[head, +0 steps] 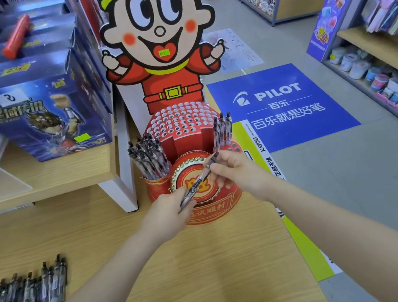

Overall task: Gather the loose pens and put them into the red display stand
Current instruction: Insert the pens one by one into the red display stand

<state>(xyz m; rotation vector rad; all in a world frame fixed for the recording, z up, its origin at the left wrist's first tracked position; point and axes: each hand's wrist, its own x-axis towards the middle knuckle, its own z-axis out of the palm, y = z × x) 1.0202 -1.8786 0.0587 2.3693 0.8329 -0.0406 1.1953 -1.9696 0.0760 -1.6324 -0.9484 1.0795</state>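
Both arms reach out over the bench, left hand and right hand fingers pinching a pen right in front of the red display stand, beside the blue PILOT floor sticker.

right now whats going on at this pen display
A person is stocking the red display stand on a wooden table. The left hand grips a few pens, and the right hand pinches one pen in front of the stand. More loose pens lie piled at the table's left.
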